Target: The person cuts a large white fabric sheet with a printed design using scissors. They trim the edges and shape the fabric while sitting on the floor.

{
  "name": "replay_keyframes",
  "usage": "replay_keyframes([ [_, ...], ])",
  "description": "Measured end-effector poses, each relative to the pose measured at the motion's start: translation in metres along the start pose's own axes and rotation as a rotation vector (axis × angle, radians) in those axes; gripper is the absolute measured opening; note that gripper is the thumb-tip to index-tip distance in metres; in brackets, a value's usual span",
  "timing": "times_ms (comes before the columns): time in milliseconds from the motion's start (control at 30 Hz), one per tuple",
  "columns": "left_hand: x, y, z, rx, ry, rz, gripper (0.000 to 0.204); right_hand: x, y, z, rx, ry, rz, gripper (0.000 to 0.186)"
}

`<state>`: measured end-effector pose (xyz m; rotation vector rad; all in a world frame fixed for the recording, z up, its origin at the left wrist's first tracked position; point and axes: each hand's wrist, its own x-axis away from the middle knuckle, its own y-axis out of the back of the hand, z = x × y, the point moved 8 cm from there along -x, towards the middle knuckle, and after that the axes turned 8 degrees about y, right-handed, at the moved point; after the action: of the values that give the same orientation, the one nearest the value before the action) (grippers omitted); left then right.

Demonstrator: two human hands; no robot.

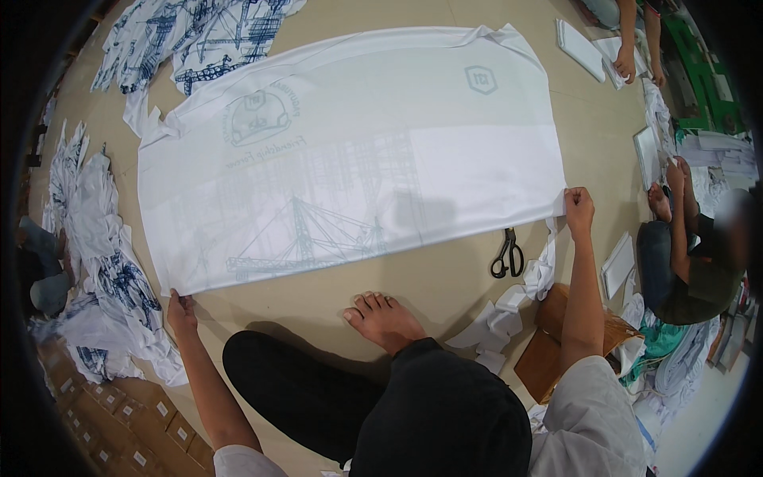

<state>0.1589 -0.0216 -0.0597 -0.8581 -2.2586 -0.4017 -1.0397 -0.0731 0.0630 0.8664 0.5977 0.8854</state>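
A large white fabric sheet [485, 167] lies spread over the floor in front of me, with faint blue line drawings showing through it. My left hand [182, 312] pinches its near left corner. At the near right corner, my right hand [579, 209] is closed on the fabric's edge. Both arms reach wide, and the near edge runs fairly straight between them. Black-handled scissors [507, 256] rest on the floor just below that edge, left of my right hand. A narrow white strip [544, 266] of cloth trails down beside them.
Blue-printed white cloths lie heaped at the far left [191, 40] and along the left side [111, 246]. Cardboard boxes [135, 421] stand lower left. A brown wooden box [544, 350] is beside my right arm. Other people sit right [687, 262], far right and left. My bare foot [385, 320] is near the fabric.
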Motion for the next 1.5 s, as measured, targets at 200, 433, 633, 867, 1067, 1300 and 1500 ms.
replay_keyframes([
  [200, 0.003, 0.002, 0.011, 0.020, 0.007, -0.087, 0.028, 0.001, 0.002, 0.003, 0.026, 0.007, -0.002, 0.018],
  [433, 0.032, -0.016, -0.014, -0.157, -0.188, -0.276, 0.046, 0.005, 0.003, 0.006, 0.059, -0.003, 0.007, 0.015],
  [633, 0.173, -0.223, -0.022, -1.127, -1.024, -0.165, 0.074, 0.025, -0.009, 0.105, 0.186, 0.264, -0.053, 0.036],
  [867, 0.309, -0.401, 0.053, -1.286, -1.105, 0.422, 0.079, 0.129, -0.110, 0.330, -0.085, 0.614, 0.191, 0.066],
  [1067, 0.320, -0.450, 0.103, -1.408, -1.079, 0.551, 0.079, 0.170, -0.189, 0.380, 0.194, 0.708, 0.374, 0.074],
  [1300, 0.239, -0.389, 0.043, -1.444, -1.040, 0.290, 0.078, 0.176, -0.225, 0.367, 0.315, 0.664, 0.464, 0.082],
  [1500, 0.170, -0.328, -0.014, -1.366, -0.991, 0.042, 0.077, 0.179, -0.222, 0.370, 0.334, 0.697, 0.435, 0.079],
])
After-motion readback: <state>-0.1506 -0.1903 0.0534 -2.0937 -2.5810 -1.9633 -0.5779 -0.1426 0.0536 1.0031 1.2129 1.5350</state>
